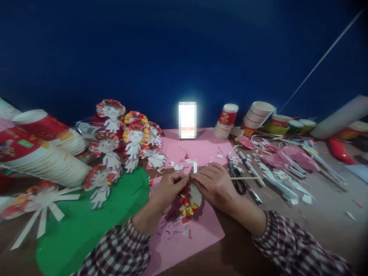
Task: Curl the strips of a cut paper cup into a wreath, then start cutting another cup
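My left hand [172, 187] is closed in a pinch on the edge of a cut paper cup [196, 197], whose red and yellow strips are curled along its rim. Close against it, my right hand [214, 184] has its fingers bent over a thin wooden stick [245, 178], which sticks out to the right. The fingertips of both hands meet at one strip, and the exact grip there is partly hidden. A white uncurled strip [195, 166] stands up just beyond the fingers. Beneath lies a pink sheet [198, 245] with small scraps and dark marks on it.
Finished paper-cup dolls [133, 143] stand at the left behind a green mat [86, 234]. Stacked paper cups [54, 165] lean at far left; more stacks [255, 117] stand at the back right. Scissors [240, 186], pens and paper scraps litter the right side. A bright phone-like screen [187, 120] faces me.
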`<state>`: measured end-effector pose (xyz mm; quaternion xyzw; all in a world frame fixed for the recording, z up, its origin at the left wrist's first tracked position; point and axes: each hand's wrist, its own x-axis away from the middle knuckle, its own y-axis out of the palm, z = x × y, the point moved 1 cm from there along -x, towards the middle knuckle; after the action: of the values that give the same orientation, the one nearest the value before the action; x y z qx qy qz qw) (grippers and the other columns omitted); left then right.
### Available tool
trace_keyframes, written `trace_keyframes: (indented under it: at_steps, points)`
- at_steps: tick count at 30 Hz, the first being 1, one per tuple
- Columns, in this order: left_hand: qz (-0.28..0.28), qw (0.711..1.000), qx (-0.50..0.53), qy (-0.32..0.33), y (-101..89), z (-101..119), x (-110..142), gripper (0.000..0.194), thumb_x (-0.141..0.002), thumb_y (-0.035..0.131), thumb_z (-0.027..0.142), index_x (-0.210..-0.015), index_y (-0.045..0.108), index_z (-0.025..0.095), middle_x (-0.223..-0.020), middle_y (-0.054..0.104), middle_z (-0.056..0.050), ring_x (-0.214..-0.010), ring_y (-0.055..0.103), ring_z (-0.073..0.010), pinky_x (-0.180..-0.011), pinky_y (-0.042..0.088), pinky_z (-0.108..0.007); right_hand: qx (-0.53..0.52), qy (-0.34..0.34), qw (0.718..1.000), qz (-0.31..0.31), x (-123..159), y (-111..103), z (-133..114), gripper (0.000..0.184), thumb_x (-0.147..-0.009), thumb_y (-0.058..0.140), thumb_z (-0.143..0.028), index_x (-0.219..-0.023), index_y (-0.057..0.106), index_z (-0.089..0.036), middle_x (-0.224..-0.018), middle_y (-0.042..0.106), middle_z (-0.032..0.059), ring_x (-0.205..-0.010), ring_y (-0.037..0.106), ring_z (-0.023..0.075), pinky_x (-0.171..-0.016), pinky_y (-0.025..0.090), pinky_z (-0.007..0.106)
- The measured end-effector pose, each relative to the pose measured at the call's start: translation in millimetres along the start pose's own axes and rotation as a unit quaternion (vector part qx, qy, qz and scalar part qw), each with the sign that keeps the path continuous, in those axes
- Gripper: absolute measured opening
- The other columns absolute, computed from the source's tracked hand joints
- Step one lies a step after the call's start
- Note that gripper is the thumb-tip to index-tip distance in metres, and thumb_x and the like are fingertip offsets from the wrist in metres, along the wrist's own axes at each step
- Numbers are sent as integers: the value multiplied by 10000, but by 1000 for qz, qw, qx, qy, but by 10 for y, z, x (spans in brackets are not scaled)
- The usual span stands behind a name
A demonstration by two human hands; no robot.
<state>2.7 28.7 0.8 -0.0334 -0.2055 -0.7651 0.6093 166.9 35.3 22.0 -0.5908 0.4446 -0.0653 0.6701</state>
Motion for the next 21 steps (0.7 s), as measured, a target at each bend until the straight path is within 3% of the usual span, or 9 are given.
trace_keyframes:
  at_steps: [12,21]
  points:
    - [15,998,-52,10,-22,23,-13,267,-660,719,339,-790,647,117,-542,553,29,-424,436,-53,-427,331,-182,-3,12,1000,23,-3,-1,-27,139,-878,506,-205,-835,639,-198,-770,667,14,-750,554,148,-808,369,327]
    - [17,998,-45,32,-14,17,-11,471,-701,709,341,-1075,501,146,-736,630,-6,-556,553,-87,-508,414,-196,5,-9,1000,-2,-23,-8,-37,142,-872,506,-174,-814,635,-181,-732,631,30,-767,527,161,-764,372,315]
